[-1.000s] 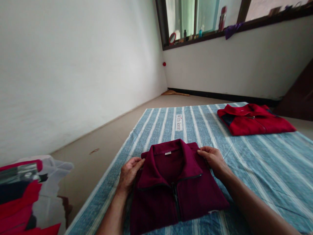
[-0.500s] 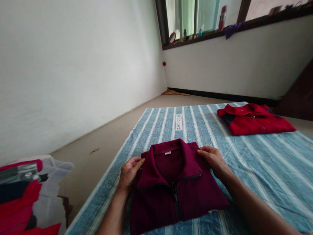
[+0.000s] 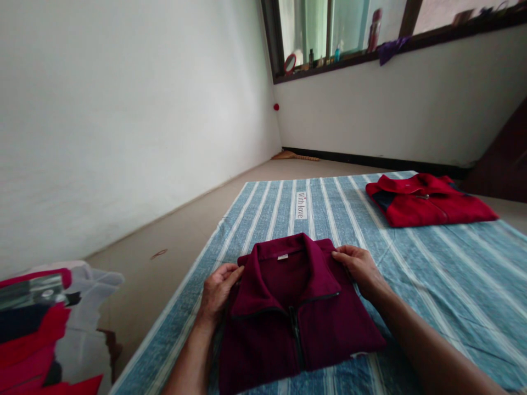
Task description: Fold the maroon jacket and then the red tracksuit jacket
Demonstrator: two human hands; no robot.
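A folded maroon jacket (image 3: 333,323) with a dark zip and spread collar lies on a blue and white striped cloth (image 3: 272,208), its neck facing away from me. My left hand (image 3: 218,288) pinches the jacket's left shoulder edge between thumb and fingers. At the right shoulder edge, my right hand (image 3: 358,266) grips the fabric the same way. A small white label shows inside the collar. The jacket's lower left corner runs out of the picture.
A folded red jacket (image 3: 428,206) lies at the cloth's far right. Red and dark garments (image 3: 33,340) with clear plastic are at the lower left. Bottles and a round mirror (image 3: 290,63) stand on the window sill. A broom (image 3: 294,156) lies on the floor.
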